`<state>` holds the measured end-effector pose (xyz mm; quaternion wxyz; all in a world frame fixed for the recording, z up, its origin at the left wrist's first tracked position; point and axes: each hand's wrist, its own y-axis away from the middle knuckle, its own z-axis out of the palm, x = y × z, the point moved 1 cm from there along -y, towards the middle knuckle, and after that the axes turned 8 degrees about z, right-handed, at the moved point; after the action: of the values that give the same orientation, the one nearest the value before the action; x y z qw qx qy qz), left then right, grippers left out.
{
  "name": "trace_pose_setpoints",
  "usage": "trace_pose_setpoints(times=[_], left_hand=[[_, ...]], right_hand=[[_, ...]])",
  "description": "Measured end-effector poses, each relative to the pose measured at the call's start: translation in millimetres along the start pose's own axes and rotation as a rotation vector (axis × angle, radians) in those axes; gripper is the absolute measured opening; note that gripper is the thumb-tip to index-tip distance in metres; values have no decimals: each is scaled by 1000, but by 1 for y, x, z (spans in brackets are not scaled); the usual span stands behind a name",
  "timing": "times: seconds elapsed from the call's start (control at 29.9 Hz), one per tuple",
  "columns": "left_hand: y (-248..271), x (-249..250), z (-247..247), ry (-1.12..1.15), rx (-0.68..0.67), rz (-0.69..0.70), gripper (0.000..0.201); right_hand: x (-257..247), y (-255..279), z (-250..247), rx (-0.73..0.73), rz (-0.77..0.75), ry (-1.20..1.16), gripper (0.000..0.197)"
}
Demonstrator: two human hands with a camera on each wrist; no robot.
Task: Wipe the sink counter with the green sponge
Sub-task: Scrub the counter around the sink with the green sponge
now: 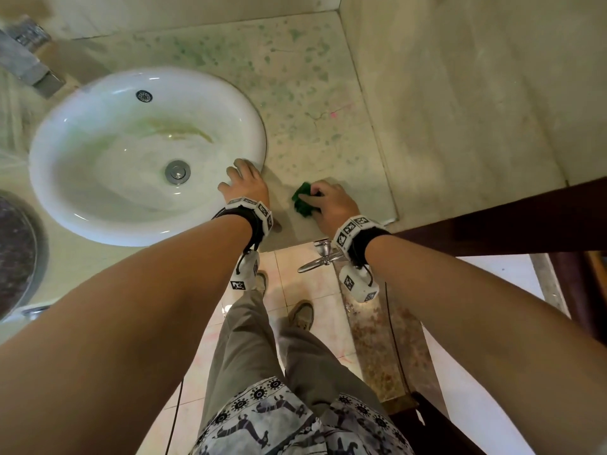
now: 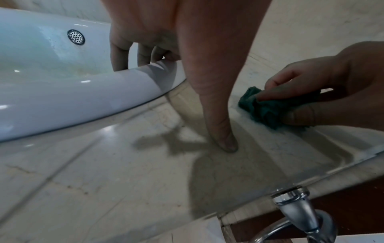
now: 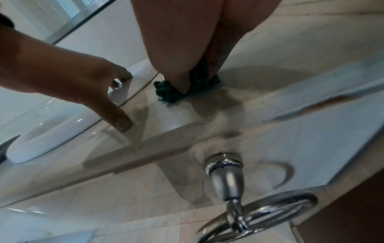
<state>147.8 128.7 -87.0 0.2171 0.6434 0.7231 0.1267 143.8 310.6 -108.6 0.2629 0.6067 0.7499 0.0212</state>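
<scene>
The green sponge (image 1: 303, 200) lies crumpled on the pale stone counter (image 1: 315, 103), near its front edge and right of the basin. My right hand (image 1: 328, 200) grips the sponge (image 2: 268, 108) between thumb and fingers and presses it down; the sponge (image 3: 178, 91) shows dark under the palm in the right wrist view. My left hand (image 1: 244, 182) rests on the rim of the white basin (image 1: 98, 178), fingers over the rim (image 2: 145, 77) and thumb (image 2: 226, 139) on the counter. Green speckled stains cover the counter further back.
A wall (image 1: 476, 77) closes the counter on the right and a dark wooden frame (image 1: 509, 221) stands at the front right corner. A chrome ring fitting (image 1: 323, 256) hangs below the counter's front edge. A tap (image 1: 26, 57) stands at the back left.
</scene>
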Motion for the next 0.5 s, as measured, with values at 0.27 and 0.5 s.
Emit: trace_pose_setpoints(times=[0.27, 0.5], left_hand=[[3, -4, -10, -13, -49, 36, 157], [-3, 0, -13, 41, -7, -3, 142]], right_hand=[[23, -23, -25, 130, 143, -16, 35], [46, -34, -57, 146, 239, 41, 46]])
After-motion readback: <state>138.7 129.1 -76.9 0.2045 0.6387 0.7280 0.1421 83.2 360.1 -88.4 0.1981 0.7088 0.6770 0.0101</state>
